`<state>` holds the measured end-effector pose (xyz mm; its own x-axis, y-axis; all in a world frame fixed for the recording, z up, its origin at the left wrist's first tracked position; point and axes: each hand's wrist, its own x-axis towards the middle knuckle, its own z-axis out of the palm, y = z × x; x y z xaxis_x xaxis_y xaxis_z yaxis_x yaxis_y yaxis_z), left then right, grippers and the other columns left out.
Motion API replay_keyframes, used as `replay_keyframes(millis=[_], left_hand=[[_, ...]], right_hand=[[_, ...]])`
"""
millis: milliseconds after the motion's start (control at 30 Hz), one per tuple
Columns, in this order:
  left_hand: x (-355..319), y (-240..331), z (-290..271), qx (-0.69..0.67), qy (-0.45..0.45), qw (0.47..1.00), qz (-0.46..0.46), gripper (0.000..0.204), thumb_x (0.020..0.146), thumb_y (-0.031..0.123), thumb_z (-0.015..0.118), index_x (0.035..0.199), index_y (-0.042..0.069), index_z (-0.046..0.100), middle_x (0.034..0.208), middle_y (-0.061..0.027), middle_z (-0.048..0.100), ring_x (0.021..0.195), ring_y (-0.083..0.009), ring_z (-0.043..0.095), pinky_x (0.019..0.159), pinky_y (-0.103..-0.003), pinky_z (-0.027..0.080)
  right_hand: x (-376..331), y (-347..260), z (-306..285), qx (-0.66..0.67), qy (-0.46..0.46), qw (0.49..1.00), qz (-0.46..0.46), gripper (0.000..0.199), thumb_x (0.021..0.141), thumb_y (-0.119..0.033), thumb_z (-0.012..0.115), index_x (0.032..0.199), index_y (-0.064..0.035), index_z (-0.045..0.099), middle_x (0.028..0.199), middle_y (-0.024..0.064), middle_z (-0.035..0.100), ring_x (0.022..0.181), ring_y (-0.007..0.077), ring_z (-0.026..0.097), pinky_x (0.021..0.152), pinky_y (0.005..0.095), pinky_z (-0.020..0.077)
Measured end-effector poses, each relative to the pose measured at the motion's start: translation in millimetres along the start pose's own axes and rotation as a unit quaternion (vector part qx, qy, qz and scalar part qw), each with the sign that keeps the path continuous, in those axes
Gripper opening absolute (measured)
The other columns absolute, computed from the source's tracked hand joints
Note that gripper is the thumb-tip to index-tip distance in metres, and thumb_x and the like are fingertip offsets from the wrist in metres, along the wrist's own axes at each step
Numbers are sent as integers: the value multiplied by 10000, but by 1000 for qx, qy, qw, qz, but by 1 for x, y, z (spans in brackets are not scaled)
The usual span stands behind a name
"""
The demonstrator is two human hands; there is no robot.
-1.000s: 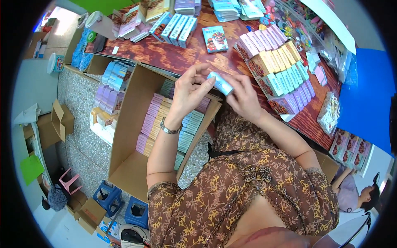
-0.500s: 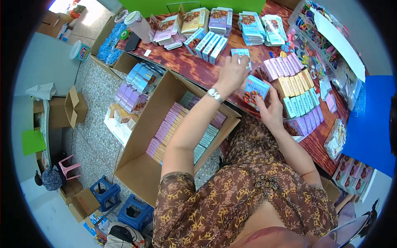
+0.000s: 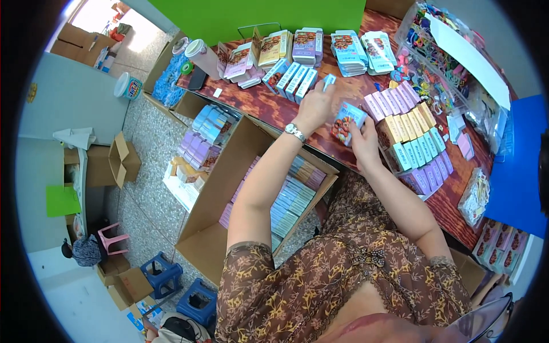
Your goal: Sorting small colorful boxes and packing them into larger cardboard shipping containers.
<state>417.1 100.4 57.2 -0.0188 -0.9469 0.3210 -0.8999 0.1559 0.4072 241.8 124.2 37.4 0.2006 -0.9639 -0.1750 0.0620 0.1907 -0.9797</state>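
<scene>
My left hand (image 3: 315, 107), with a watch at the wrist, is closed round a small light-blue box (image 3: 329, 81); only the box's upper end shows beyond the fingers. It is just right of a row of upright blue-and-white boxes (image 3: 290, 79) on the table. My right hand (image 3: 365, 142) grips another light-blue box (image 3: 350, 116) by its lower right side, thumb on the front. That box has a colourful picture on its face and is held tilted above the table's near edge.
At right, a tray holds rows of pink, yellow, green and purple boxes (image 3: 409, 131). Stacks of flat cartons (image 3: 349, 51) line the back. A large cardboard box (image 3: 197, 228) with packed small boxes stands below the table. Clear bins of colourful bands (image 3: 440, 63) are at far right.
My left hand has moved left toward the upright row, and its box now stands on end instead of facing up. The right hand's box has shifted slightly left and tilted. The whole view has shifted.
</scene>
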Motion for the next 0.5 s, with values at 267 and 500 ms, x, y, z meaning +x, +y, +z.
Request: replay_keyframes(millis=[267,500], left_hand=[[2,7,-20,69,52,996,17,182,848,90,619,1008,4,606,1043,-222,608,844,-413,652,731,-498,547],[1,-91,-51,184,246,944,-118,351,929,291,596,1109,-10,600,970,-224,664,880,-414,617,788,-503,486]], right_hand=[[68,16,50,-113,72,991,28,310,967,-155,606,1214,-11,486,895,55,600,774,140,573,607,288,497],[70,-15,61,17,-8,987,162,614,958,-272,577,1487,-133,297,1201,81,572,1006,194,594,715,333,496]])
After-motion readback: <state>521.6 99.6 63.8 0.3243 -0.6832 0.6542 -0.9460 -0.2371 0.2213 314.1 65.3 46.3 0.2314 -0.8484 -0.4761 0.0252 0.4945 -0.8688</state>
